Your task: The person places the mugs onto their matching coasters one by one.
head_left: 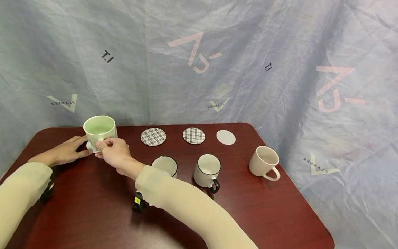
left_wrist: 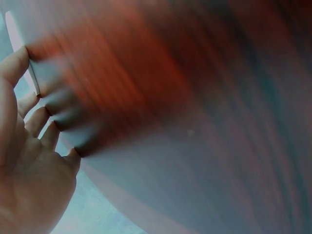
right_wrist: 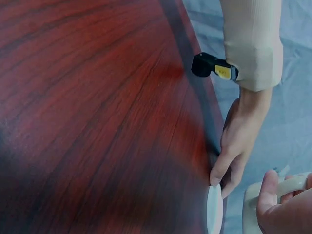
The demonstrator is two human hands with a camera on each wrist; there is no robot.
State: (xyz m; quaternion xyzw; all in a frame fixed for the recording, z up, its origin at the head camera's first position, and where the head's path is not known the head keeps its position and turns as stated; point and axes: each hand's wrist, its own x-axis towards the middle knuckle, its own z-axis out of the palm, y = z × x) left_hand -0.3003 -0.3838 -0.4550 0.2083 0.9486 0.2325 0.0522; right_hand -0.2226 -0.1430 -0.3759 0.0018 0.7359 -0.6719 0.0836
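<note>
pinching the handle of a pale green mug [head_left: 100, 130], the right hand [head_left: 113, 152] holds it over a white coaster [right_wrist: 214, 211] at the table's [head_left: 93, 214] far left. left hand [head_left: 66, 151] lies flat, fingertips [right_wrist: 215, 178] steadying that coaster's edge. the green mug looks empty. three more mugs stand nearby, all empty: a black-rimmed one [head_left: 165, 165] behind the right wrist, a black-handled one [head_left: 207, 171], a cream one [head_left: 264, 162]. beyond lie two plaid coasters [head_left: 153, 136] [head_left: 193, 135] and one white coaster [head_left: 226, 137].
</note>
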